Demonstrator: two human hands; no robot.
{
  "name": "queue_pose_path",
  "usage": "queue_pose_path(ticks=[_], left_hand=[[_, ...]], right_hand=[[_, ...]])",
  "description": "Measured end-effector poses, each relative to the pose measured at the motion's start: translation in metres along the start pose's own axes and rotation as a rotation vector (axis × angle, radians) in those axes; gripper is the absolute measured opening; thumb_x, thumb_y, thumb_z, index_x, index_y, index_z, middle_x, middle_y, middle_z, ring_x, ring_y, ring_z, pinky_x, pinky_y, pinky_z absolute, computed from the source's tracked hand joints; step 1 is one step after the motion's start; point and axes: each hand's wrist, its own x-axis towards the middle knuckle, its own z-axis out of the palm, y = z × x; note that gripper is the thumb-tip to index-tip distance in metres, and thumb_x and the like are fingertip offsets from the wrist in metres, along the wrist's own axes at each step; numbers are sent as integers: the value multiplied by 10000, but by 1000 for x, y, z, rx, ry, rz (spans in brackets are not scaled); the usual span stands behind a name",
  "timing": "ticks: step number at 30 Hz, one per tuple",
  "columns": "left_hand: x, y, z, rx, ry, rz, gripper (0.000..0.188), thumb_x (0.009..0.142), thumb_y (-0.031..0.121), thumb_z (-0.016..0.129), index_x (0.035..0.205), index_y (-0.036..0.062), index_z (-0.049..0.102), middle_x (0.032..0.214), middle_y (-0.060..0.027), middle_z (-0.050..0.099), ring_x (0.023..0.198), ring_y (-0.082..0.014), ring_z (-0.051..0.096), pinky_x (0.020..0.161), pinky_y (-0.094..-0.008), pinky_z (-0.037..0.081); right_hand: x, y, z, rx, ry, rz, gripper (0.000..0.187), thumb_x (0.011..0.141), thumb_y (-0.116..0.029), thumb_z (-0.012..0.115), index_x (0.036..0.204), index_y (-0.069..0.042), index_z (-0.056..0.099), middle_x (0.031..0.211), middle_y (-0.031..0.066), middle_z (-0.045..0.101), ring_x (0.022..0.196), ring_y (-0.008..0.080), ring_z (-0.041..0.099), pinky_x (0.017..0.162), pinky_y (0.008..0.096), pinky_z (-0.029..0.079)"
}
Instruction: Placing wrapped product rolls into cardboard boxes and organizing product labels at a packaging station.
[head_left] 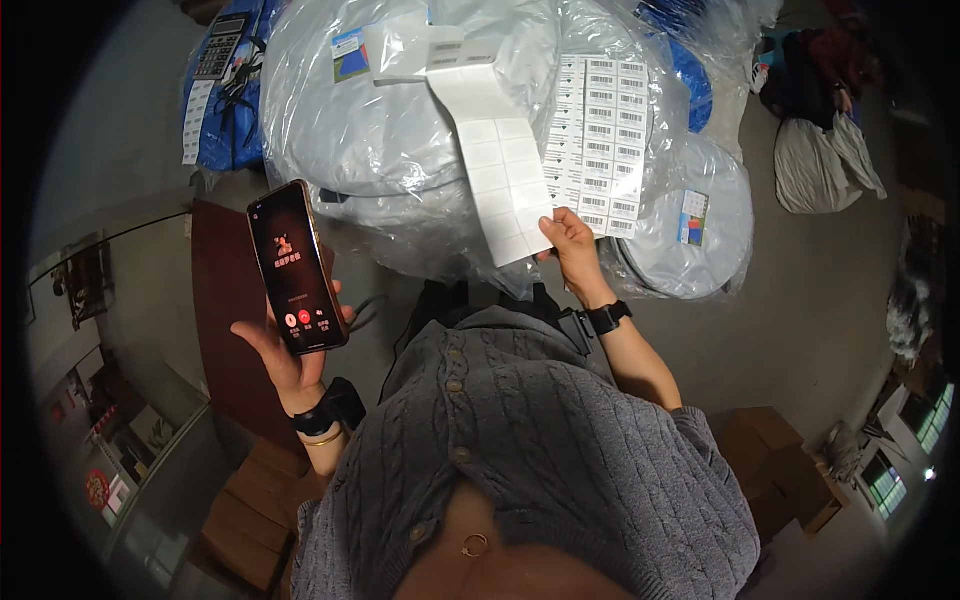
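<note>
A smartphone (pixel 297 268) with a dark call screen lies in my left hand (pixel 290 365); its fingers wrap behind the phone and the thumb stands out to the side. My right hand (pixel 572 250) pinches the lower corner of a long strip of white labels (pixel 500 180). That strip runs up over a pile of plastic-wrapped, light grey round bundles (pixel 380 150). Beside it lies a sheet of barcode labels (pixel 612 140), partly behind the strip near my right fingers. A blank white piece of paper (pixel 398 55) rests at the strip's upper left.
A calculator (pixel 222 48) and dark cables (pixel 240 90) lie on a blue bundle at the far left. Another round grey bundle (pixel 690 225) is at the right. Cardboard boxes (pixel 250 510) stand on both sides of me, with a white sack (pixel 815 165) at the far right.
</note>
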Motion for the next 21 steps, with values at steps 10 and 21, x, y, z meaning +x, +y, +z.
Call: queue_pose_path(ticks=[10, 21], left_hand=[[5, 2, 6, 22, 35, 5, 937, 786, 733, 413, 1366, 0, 341, 1270, -200, 500, 1100, -353, 550, 802, -497, 532], [3, 13, -9, 52, 135, 52, 907, 782, 749, 397, 1335, 31, 379, 1199, -157, 549, 1021, -306, 596, 730, -454, 544]], right_hand=[[4, -7, -11, -119, 140, 11, 169, 919, -170, 586, 938, -6, 550, 646, 43, 618, 501, 86, 583, 448, 180, 436], [102, -130, 70, -1357, 15, -542, 703, 765, -309, 720, 1271, 70, 413, 1176, 262, 544, 1027, 383, 576, 826, 410, 486]])
